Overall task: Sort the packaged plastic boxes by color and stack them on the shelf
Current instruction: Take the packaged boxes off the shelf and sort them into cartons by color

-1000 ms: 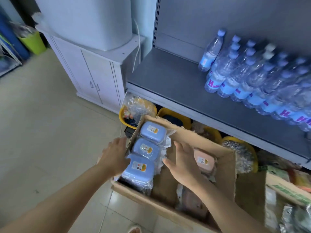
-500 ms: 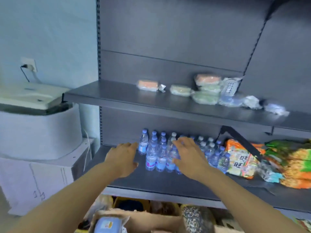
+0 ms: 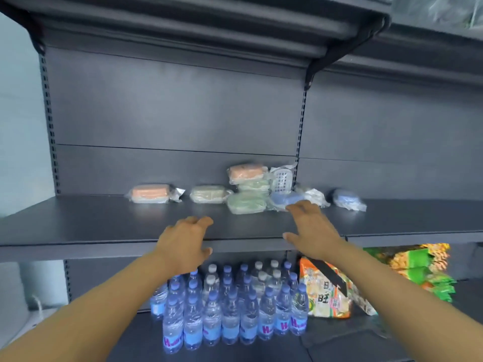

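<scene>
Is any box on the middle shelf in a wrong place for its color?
Yes. One orange box sits on top of the green stack, while the other orange box lies alone at the left. The two blue boxes lie apart, not stacked.

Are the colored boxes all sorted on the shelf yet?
Not yet. A pink box and a green box lie alone, but another pink box tops the green stack. Two blue boxes lie apart. The right hand reaches toward the nearer blue one; the left hand holds nothing.
</scene>
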`<state>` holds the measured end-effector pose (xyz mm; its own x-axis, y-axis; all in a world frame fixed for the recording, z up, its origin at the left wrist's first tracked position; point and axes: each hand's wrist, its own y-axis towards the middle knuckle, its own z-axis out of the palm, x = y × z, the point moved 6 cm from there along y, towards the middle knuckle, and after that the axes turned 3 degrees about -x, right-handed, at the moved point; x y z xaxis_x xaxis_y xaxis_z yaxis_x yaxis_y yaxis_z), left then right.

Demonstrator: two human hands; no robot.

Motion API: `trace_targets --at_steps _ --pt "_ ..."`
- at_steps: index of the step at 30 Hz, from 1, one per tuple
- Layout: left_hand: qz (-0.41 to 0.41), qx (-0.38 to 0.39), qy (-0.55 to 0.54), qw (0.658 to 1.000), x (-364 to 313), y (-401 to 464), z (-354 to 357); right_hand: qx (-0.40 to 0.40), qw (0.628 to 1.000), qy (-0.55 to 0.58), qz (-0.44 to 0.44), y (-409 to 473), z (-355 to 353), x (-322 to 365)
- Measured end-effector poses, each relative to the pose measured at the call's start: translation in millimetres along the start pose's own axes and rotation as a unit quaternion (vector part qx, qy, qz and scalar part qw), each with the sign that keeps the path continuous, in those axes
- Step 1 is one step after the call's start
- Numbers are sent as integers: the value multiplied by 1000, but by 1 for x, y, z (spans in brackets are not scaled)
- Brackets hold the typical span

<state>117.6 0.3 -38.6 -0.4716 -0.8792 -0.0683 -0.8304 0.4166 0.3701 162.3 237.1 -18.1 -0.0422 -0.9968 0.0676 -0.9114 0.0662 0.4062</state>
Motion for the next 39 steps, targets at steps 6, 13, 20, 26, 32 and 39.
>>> trace_targets --at_steps 6,13,20,26,32,39 --pt "-5 -11 8 1000 -41 109 36 3 1000 27 5 97 19 -100" --pt "-40 -1 35 999 -67 228 93 82 995 54 -15 212 84 -171" --pt "-87 40 49 994 -62 287 132 135 981 3 -143 266 132 -168" --pt "-72 32 33 996 -59 280 131 86 975 7 -205 255 130 -156" --pt "-77 68 9 995 -47 241 112 108 966 62 -225 230 108 -142" --pt "-93 128 43 986 -42 214 108 201 948 150 -198 215 127 -152"
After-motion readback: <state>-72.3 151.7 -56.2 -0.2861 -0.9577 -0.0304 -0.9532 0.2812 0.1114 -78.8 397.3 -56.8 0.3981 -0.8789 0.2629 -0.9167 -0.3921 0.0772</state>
